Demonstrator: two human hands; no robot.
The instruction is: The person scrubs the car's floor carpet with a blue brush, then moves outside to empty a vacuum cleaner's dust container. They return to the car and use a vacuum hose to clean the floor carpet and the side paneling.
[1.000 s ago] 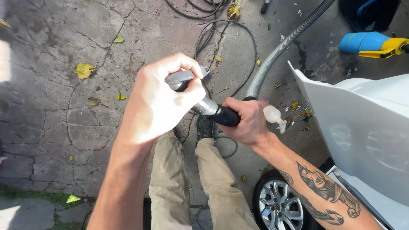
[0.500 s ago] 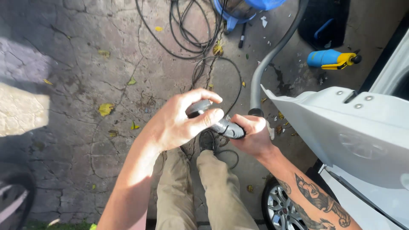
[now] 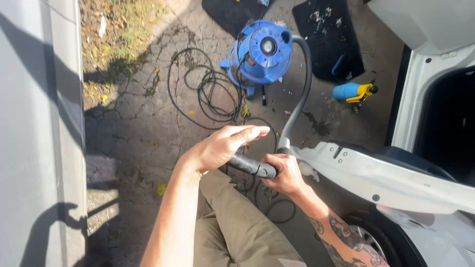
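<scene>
The right hand (image 3: 284,174) is clamping the black vacuum nozzle (image 3: 251,165), held in the air over the pavement (image 3: 133,123); the left hand (image 3: 222,146), grip half spread, is resting on it. The trailing grey hose (image 3: 299,94) is likely dragging against the car door (image 3: 386,175), risking a snag.

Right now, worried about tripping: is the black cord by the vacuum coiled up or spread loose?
Spread loose. The black cord lies in sprawling loops on the pavement beside the blue vacuum.

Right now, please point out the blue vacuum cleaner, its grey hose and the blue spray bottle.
Blue vacuum cleaner (image 3: 262,52): head view, round top lid.
Grey hose (image 3: 303,84): head view, curved middle part.
Blue spray bottle (image 3: 346,91): head view, blue body.
</scene>
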